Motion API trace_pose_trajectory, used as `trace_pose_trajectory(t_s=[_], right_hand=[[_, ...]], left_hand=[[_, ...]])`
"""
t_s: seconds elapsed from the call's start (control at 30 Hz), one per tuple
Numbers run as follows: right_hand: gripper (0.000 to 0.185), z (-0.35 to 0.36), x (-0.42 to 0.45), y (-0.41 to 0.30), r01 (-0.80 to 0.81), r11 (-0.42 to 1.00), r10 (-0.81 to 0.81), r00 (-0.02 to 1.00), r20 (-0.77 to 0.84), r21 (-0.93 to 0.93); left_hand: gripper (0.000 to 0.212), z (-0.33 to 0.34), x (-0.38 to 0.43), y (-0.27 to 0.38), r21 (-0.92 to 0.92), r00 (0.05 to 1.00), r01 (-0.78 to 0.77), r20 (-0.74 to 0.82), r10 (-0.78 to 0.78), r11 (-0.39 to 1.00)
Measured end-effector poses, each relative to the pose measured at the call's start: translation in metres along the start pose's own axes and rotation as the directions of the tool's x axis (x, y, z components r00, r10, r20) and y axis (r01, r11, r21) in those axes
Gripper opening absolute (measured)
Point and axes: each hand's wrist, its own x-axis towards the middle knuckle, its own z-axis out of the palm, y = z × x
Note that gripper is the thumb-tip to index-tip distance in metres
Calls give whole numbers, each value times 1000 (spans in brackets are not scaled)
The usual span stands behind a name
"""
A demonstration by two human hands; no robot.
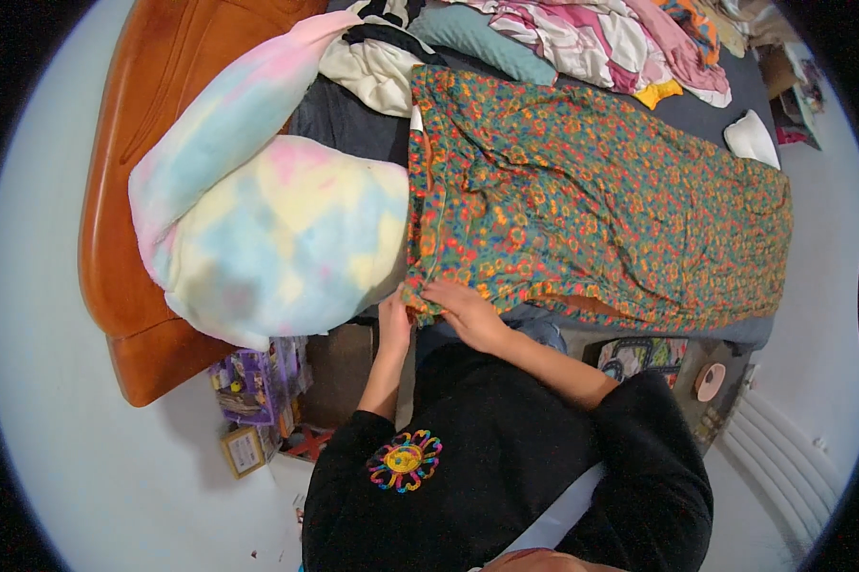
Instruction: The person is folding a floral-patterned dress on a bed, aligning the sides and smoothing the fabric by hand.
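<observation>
A green floral garment or cloth, patterned in orange, red and blue, lies stretched across the bed in front of me. My left hand pinches its near left corner. Close beside it, my right hand grips the same near edge, fingers curled over the fabric. A white tag shows on the cloth's left edge, near its far corner. Against that left side rests a fluffy pastel tie-dye blanket or plush item, with a long folded part running up to the far left.
A brown leather headboard stands at the left. Along the bed's far side lie a teal pillow, black-and-white clothes and a pink-and-white pile of clothes. A white piece of cloth sits at right. Purple shelving stands below left.
</observation>
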Motion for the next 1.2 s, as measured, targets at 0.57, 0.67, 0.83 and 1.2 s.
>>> trace_pose_trajectory(t_s=[0.57, 0.67, 0.83, 1.2], right_hand=[[61, -52, 191, 113, -623, 719, 569, 783, -253, -309], [67, -45, 217, 130, -722, 600, 658, 691, -300, -345], [30, -52, 243, 177, -624, 774, 532, 730, -429, -102], [41, -38, 254, 204, -415, 909, 418, 898, -135, 50]], left_hand=[[29, 24, -23, 9, 615, 933, -352, 175, 313, 705], [29, 26, -29, 14, 590, 915, -392, 166, 369, 706], [21, 17, -32, -3, 629, 985, -152, 33, 169, 763], [26, 8, -24, -13, 651, 984, 180, -124, -130, 737]])
